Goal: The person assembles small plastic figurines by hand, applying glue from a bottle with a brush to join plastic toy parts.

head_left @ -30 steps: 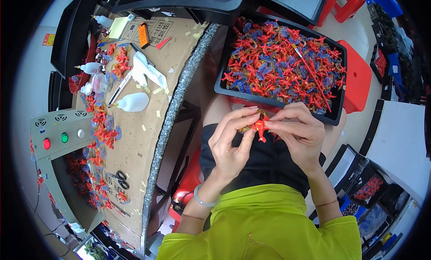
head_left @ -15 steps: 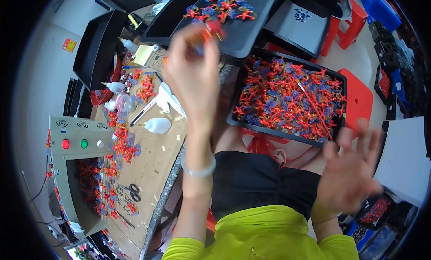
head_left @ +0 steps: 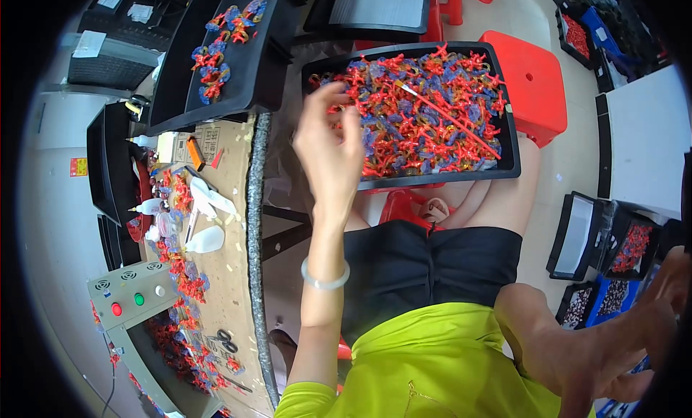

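My left hand [head_left: 331, 147] hovers over the left edge of a black tray [head_left: 432, 179]. Its fingers are bent and apart, and I see nothing held between them. Heaped in this tray are small red pieces [head_left: 425, 133] with translucent blue and amber parts. Across the heap lies a thin red-handled brush [head_left: 461, 126]. My right hand [head_left: 591, 339] is raised close to the camera at the lower right. Its fingers look spread, partly cut off by the dark rim, and no object shows in it. A second black tray [head_left: 249, 93] at upper left holds several similar pieces [head_left: 213, 72].
The cardboard-topped table [head_left: 238, 295] at left carries glue bottles [head_left: 205, 240], a white glove [head_left: 209, 198], scissors [head_left: 225, 340] and loose red-blue pieces [head_left: 191, 284]. A grey machine with coloured buttons [head_left: 128, 292] stands there. Right of the tray is a red stool [head_left: 530, 79]; more trays [head_left: 577, 238] lie beyond.
My left hand, earlier holding a blurred red piece near the upper tray, is now empty over the full tray. My right hand has come closer to the camera. The view has turned rightward.
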`<state>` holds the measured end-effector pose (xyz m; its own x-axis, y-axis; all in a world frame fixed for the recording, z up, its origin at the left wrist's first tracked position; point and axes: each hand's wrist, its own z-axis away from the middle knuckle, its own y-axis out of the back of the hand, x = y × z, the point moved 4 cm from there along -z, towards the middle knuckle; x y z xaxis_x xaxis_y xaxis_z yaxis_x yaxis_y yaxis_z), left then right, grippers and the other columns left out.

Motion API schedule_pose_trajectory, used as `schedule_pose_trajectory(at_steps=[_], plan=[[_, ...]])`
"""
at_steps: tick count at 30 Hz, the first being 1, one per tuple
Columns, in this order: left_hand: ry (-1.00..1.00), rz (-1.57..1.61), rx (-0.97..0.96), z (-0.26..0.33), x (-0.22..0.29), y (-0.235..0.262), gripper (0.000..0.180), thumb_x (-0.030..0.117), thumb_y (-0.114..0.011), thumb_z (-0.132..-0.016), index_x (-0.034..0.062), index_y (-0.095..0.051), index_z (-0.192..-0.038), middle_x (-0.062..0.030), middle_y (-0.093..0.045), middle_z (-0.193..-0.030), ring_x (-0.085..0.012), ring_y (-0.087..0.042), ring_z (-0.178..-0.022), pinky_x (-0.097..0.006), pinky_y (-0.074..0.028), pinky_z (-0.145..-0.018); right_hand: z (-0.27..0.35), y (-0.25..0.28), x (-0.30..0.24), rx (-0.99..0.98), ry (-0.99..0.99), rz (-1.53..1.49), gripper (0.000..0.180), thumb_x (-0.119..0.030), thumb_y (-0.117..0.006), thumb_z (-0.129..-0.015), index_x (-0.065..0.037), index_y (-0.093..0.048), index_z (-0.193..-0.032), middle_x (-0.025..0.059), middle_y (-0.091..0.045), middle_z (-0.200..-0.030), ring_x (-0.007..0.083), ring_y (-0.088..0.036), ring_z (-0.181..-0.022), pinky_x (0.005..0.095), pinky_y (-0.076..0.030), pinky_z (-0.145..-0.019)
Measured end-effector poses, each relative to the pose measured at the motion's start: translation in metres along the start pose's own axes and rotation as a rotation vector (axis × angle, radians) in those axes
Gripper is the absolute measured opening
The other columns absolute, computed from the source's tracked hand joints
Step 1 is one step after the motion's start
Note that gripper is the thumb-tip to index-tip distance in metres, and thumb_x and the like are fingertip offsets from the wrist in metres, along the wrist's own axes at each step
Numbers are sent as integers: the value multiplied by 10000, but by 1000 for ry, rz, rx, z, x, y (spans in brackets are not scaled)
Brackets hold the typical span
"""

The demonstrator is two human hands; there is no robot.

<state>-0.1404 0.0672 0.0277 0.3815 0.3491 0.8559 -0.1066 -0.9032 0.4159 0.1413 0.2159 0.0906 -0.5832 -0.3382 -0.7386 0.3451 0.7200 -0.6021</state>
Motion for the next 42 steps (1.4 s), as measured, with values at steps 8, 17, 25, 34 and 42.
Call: schedule_pose_trajectory(at_steps=[8,17,25,34,42], plan=[[-197,-402,-220,0,-101,-96,245,4,-634,-752,-17,-600,-994,-183,-596,-977,-338,-569,-931,-420,-469,-839,-15,4,55,-13,-148,375,207,-33,-661,-812,-27,-558,-992,46,-587,-918,127,-567,-822,253,-459,-671],[-283,-701,-259,5,-117,-125,263,2,-697,-678,-17,-564,-904,-166,-581,-961,-326,-549,-934,-399,-466,-819,-121,77,231,-151,6,1288,181,24,-620,-782,0,-592,-959,132,-647,-850,275,-641,-791,353,-507,-690],[-306,-438,-249,6,-109,-77,240,48,-727,-696,6,-584,-884,-146,-583,-897,-329,-552,-887,-397,-457,-788,-127,81,277,-300,142,1663,135,-21,-628,-750,4,-538,-848,188,-614,-773,350,-610,-774,427,-496,-683],[554,1118,-224,61,-68,-33,435,198,-577,-928,-10,-465,-1294,-117,-593,-1097,-250,-598,-1047,-315,-507,-923,-141,39,213,-218,414,1619,76,-17,-617,-754,7,-580,-815,151,-606,-744,332,-588,-699,415,-483,-656],[659,1768,-230,105,-44,-10,457,222,-408,-997,38,-289,-1398,-162,-524,-1222,-380,-452,-1238,-412,-439,-1020,-120,-10,124,-68,-204,640,128,-81,-570,-908,8,-575,-1000,54,-586,-776,118,-567,-668,221,-417,-556]])
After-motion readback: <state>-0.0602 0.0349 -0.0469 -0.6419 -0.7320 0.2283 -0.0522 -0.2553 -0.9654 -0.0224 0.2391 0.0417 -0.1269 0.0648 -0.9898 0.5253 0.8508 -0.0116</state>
